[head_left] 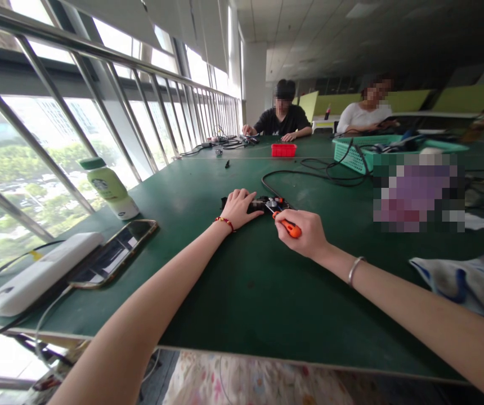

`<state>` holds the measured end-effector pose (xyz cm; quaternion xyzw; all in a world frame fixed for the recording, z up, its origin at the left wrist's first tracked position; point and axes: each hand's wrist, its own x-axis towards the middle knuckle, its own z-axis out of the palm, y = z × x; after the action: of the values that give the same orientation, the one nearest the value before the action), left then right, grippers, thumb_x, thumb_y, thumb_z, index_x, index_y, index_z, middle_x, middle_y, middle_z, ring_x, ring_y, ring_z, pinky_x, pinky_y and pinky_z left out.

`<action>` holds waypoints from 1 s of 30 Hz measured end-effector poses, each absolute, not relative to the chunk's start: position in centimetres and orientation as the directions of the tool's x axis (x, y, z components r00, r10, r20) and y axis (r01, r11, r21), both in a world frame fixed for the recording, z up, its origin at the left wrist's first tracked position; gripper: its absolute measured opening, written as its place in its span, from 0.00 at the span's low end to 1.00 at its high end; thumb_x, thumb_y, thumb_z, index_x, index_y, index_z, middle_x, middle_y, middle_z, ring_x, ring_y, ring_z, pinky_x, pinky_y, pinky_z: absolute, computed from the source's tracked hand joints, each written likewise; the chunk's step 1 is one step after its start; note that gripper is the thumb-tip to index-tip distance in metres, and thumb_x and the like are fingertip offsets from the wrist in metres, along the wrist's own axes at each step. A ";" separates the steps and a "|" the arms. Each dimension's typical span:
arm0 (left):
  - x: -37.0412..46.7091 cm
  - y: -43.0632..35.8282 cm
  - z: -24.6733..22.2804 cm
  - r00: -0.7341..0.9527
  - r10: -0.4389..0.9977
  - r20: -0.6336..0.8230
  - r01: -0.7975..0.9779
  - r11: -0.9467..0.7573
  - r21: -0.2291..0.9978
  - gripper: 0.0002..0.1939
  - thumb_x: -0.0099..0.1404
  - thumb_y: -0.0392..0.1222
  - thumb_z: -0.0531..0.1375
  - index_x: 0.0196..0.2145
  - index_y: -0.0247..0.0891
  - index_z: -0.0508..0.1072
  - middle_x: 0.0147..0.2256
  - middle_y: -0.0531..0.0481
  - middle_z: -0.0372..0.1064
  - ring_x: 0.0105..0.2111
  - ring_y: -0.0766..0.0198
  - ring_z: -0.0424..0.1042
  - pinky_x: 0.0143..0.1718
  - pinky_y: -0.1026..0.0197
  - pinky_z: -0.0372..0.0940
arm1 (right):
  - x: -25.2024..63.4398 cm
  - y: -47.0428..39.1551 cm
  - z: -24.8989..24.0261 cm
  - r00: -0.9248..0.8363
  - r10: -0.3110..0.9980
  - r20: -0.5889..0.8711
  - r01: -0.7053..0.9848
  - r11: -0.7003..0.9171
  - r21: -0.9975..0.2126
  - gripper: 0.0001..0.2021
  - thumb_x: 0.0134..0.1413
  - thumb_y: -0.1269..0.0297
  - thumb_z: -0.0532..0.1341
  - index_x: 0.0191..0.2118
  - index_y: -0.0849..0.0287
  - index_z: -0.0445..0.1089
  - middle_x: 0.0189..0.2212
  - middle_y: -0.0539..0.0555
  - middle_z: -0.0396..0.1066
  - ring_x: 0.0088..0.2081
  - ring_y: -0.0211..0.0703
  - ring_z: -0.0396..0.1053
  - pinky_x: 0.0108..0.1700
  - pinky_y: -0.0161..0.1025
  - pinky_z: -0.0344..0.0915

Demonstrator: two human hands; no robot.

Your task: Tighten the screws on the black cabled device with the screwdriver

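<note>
My right hand (305,232) is wrapped round the orange handle of a screwdriver (289,226). Its thin metal shaft points up and left to a small black device (273,202), whose inner parts seem exposed, with some silver and orange-red bits. My left hand (239,209) grips the left part of that device against the green table, fingers over it and thumb along its near side. What the device is, I cannot tell. Whether the screwdriver's tip sits in a screw is too small to see. A black cable (267,175) runs from near the device towards the right.
A green-capped bottle (109,188), a phone (115,254) and a white power strip (41,274) stand or lie at left. Further off are a red basket (283,150) and a teal basket (352,156) with cables. A cloth (465,281) lies at right. Two people sit beyond.
</note>
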<state>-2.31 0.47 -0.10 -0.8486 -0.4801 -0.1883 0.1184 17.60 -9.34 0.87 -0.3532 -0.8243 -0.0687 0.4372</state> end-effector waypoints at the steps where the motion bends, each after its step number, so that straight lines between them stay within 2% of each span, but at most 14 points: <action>1: -2.3 0.4 0.0 0.464 0.774 0.431 0.860 -0.510 -0.012 0.30 0.62 0.59 0.55 0.53 0.35 0.67 0.48 0.40 0.64 0.49 0.50 0.60 0.52 0.49 0.57 | 17.6 -9.5 1.0 -0.353 0.549 0.758 0.645 0.729 -0.228 0.07 0.52 0.63 0.54 0.27 0.55 0.67 0.25 0.50 0.73 0.26 0.39 0.67 0.32 0.36 0.61; 4: -2.3 0.5 0.0 0.467 0.778 0.421 0.855 -0.519 0.011 0.26 0.62 0.60 0.56 0.47 0.36 0.69 0.46 0.42 0.65 0.48 0.51 0.61 0.50 0.51 0.58 | 17.6 -9.8 1.4 -0.296 0.601 0.742 0.628 0.708 -0.323 0.08 0.51 0.61 0.53 0.26 0.54 0.66 0.24 0.50 0.73 0.26 0.40 0.68 0.33 0.37 0.62; 10: -2.3 0.4 0.2 0.484 0.776 0.404 0.843 -0.537 0.021 0.24 0.62 0.58 0.57 0.46 0.35 0.67 0.45 0.43 0.68 0.47 0.53 0.63 0.49 0.53 0.58 | 18.1 -9.4 1.6 -0.088 0.622 0.778 0.533 0.689 -0.490 0.10 0.53 0.60 0.52 0.24 0.54 0.64 0.21 0.49 0.69 0.24 0.39 0.66 0.31 0.36 0.60; 15: -2.2 0.3 0.3 0.478 0.786 0.391 0.850 -0.526 0.018 0.25 0.62 0.58 0.57 0.47 0.35 0.67 0.45 0.43 0.68 0.46 0.53 0.65 0.49 0.54 0.59 | 18.5 -8.8 1.2 -0.023 0.599 0.801 0.467 0.714 -0.521 0.12 0.55 0.60 0.52 0.24 0.55 0.64 0.20 0.48 0.67 0.23 0.37 0.62 0.29 0.36 0.58; 21: -2.2 0.3 0.2 0.477 0.787 0.391 0.850 -0.526 0.021 0.25 0.62 0.58 0.57 0.47 0.35 0.67 0.46 0.42 0.69 0.47 0.53 0.66 0.49 0.54 0.59 | 18.4 -8.8 1.2 -0.056 0.655 0.753 0.506 0.669 -0.544 0.12 0.54 0.59 0.52 0.25 0.55 0.65 0.22 0.49 0.68 0.24 0.38 0.64 0.31 0.36 0.60; 30: -2.3 0.2 0.6 0.467 0.801 0.375 0.853 -0.519 0.047 0.26 0.61 0.59 0.58 0.48 0.37 0.67 0.46 0.44 0.70 0.47 0.54 0.69 0.50 0.55 0.59 | 18.2 -8.6 1.7 0.048 0.711 0.702 0.414 0.625 -0.662 0.11 0.52 0.59 0.55 0.24 0.56 0.68 0.23 0.50 0.70 0.29 0.41 0.67 0.32 0.37 0.62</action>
<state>-2.30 0.17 0.55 -0.8533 -0.4846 -0.1780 0.0735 18.21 -8.64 1.70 -0.4144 -0.6784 0.1252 0.5936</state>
